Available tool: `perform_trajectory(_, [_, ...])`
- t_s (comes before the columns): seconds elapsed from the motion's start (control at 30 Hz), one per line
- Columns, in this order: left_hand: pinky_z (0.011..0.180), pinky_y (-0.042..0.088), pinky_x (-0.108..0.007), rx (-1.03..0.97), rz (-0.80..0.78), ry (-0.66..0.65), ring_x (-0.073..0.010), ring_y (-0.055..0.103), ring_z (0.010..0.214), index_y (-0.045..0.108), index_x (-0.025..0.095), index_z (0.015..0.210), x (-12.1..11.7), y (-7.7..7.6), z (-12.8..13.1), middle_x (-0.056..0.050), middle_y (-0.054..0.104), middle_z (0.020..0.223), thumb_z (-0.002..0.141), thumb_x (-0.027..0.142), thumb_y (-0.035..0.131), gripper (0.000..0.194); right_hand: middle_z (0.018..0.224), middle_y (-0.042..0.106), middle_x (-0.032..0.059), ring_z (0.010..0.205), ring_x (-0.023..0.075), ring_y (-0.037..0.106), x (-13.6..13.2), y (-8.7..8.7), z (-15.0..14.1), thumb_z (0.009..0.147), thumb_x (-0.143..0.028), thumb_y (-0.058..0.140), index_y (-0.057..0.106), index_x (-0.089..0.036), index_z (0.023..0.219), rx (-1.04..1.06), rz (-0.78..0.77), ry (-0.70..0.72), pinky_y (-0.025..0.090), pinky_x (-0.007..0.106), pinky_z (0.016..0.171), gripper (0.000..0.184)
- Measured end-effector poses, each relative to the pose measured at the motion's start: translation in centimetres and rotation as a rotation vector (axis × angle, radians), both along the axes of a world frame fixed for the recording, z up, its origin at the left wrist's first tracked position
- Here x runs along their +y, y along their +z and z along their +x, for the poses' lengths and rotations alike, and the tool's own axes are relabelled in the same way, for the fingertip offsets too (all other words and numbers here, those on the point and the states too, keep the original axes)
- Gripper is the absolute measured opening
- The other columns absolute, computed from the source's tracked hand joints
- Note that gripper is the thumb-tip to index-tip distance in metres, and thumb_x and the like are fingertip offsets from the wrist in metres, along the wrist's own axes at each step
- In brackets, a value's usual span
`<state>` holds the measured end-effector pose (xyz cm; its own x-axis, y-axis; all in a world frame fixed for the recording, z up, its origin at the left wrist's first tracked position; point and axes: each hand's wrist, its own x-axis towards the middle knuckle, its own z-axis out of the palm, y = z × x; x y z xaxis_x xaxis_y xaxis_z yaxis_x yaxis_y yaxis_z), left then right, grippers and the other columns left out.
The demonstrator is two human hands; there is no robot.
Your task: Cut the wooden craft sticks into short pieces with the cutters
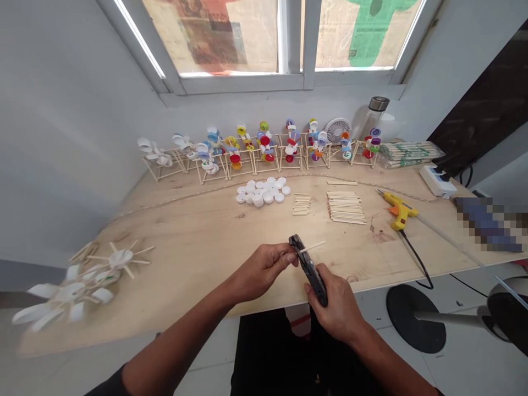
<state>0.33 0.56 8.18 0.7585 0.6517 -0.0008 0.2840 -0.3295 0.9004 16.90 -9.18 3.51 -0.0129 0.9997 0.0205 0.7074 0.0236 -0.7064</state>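
My left hand (pixel 268 267) pinches a thin wooden stick (pixel 315 246) near the table's front edge. The stick passes across the head of a dark grey hand tool (pixel 310 272), its free end pointing right. Wrapped round that tool's handle is my right hand (pixel 336 300). The tool's exact kind is unclear; it looks like pliers or a cutter. Beyond my hands lie a small stack of short sticks (pixel 302 204), a larger stack of longer sticks (pixel 345 208) and a heap of white bottle caps (pixel 264 191).
A yellow glue gun (pixel 398 210) lies at right, its cord hanging over the edge. Colourful cap-and-stick wheels on frames (pixel 264 151) line the wall. White wheel pieces (pixel 72 294) sit at left. A power strip (pixel 438 181), fan (pixel 337 131) and bottle (pixel 374 116) stand at back right.
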Motion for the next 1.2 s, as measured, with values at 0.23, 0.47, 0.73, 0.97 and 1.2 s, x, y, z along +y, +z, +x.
perform_trajectory(0.23, [0.064,0.041,-0.022,0.127,0.156,0.034,-0.0109,0.053,0.064,0.055,0.016,0.083,0.4,-0.4,0.1,0.000,0.058,0.071,0.091,0.030,0.031,0.029,0.058,0.052,-0.0033,0.052,0.0152,0.051,0.5,-0.4,-0.2,0.078,-0.022,0.045,0.040,-0.022,0.077,-0.043,-0.031,-0.004,0.029,0.023,0.051,0.005])
perform_trajectory(0.47, [0.054,0.038,-0.021,0.213,0.343,0.074,-0.0104,0.052,0.055,0.052,0.017,0.084,0.8,-1.4,0.5,0.001,0.056,0.064,0.092,0.028,0.029,0.027,0.057,0.054,-0.0024,0.052,0.0159,0.053,1.2,-0.7,-0.4,0.078,-0.024,0.045,0.041,-0.022,0.075,-0.076,-0.053,-0.051,0.028,0.024,0.050,0.007])
perform_trajectory(0.73, [0.049,0.034,-0.021,0.284,0.978,0.328,-0.0108,0.052,0.053,0.055,0.015,0.092,-0.6,-3.7,0.7,0.000,0.057,0.061,0.090,0.021,0.038,0.018,0.061,0.059,-0.0015,0.056,0.0162,0.056,1.3,-0.1,-0.4,0.079,-0.027,0.047,0.044,-0.021,0.075,-0.026,-0.129,-0.049,0.032,0.023,0.053,0.008])
perform_trajectory(0.97, [0.052,0.039,-0.019,0.220,0.837,0.256,-0.0105,0.056,0.057,0.054,0.016,0.087,-0.8,-3.4,0.6,-0.001,0.060,0.065,0.092,0.022,0.030,0.025,0.063,0.058,-0.0013,0.058,0.0162,0.056,0.5,0.3,-0.3,0.079,-0.026,0.047,0.045,-0.021,0.077,0.012,-0.102,-0.037,0.033,0.023,0.054,0.006])
perform_trajectory(1.2, [0.052,0.038,-0.020,0.191,0.554,0.191,-0.0103,0.052,0.052,0.052,0.017,0.082,-1.0,-2.1,0.4,0.000,0.059,0.063,0.091,0.026,0.029,0.027,0.062,0.055,-0.0015,0.057,0.0165,0.054,0.3,0.2,-0.2,0.079,-0.024,0.047,0.044,-0.021,0.078,0.015,-0.083,-0.010,0.033,0.024,0.054,0.005])
